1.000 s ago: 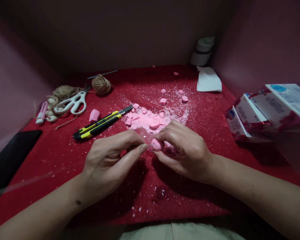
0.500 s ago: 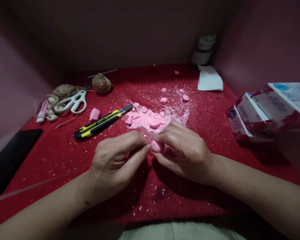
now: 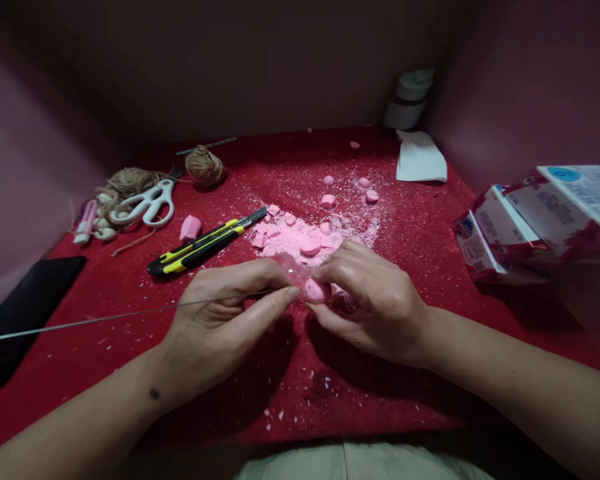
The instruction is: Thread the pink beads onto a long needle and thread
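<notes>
My left hand (image 3: 235, 320) is closed in a pinch on a thin metal wire (image 3: 105, 318), which runs from the fingertips out past the left edge of the picture. Between the thumb and fingers of my right hand (image 3: 367, 303) is a small rounded pink piece (image 3: 317, 291), chalky-looking, with a dark spot on its face. The two hands' fingertips are close together in front of a heap of pink powder and chips (image 3: 293, 241). Whether the wire's tip touches the pink piece, I cannot tell.
Left of the powder lie a yellow-black utility knife (image 3: 207, 241), a pink chunk (image 3: 191, 228), white scissors (image 3: 147, 203), twine (image 3: 205, 165) and a black phone-like slab (image 3: 25, 313). Boxes (image 3: 530, 220) stand right; white paper (image 3: 420, 158) and a bottle (image 3: 407, 100) are behind.
The wire has swung upward and now passes across the back of my left hand. My left hand has turned slightly. My right hand still holds the pink piece almost in place.
</notes>
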Motion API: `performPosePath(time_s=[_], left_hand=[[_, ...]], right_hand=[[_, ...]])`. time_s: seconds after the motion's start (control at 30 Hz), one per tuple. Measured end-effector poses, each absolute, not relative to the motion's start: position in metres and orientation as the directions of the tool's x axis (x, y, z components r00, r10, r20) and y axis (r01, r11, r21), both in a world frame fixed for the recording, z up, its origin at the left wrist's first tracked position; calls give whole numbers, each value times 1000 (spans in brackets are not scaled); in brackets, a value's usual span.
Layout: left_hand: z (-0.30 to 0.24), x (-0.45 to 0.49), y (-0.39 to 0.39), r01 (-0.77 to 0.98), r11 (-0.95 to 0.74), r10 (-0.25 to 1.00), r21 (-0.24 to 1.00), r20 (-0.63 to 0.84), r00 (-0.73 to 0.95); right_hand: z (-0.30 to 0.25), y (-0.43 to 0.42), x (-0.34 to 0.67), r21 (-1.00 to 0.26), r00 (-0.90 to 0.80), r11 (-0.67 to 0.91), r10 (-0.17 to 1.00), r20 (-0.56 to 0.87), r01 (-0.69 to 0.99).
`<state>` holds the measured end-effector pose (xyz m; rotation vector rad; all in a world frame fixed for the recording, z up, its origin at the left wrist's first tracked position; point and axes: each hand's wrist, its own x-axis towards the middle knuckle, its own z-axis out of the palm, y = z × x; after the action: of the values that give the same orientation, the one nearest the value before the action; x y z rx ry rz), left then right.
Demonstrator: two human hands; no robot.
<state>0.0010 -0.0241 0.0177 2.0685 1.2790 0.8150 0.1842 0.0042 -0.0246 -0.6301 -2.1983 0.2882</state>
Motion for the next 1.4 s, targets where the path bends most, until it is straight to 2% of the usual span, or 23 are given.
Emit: performPosePath(time_s=[0.1,0.2,0.4,0.5,0.63,0.83,1.23,1.4], left_hand=[[16,3,-22,503,-349,911,791,159,381],[11,4,-22,511,-384,902,769,194,386],[7,0,-29,617,-628,778,474,405,481],[12,-3,-31,651,-660,740,376,477,475],[15,-6,-31,664,-616,762,423,533,368],[13,-7,-29,613,-563,821,554,458,341],[9,1,-29,622,-559,829,547,391,401],[6,2,-26,617,-621,784,484,405,471]], right_hand=[[-25,5,184,-392,-561,859,513,650,330],[-26,5,183,-389,-560,858,514,649,337],[-24,2,182,-447,-526,833,553,646,327],[-24,3,184,-510,-494,789,613,617,342],[-24,4,186,-599,-452,714,697,556,364],[-22,6,186,-693,-483,656,731,483,299],[-22,5,185,-645,-533,716,667,520,267],[-20,6,186,-626,-551,733,648,525,265]])
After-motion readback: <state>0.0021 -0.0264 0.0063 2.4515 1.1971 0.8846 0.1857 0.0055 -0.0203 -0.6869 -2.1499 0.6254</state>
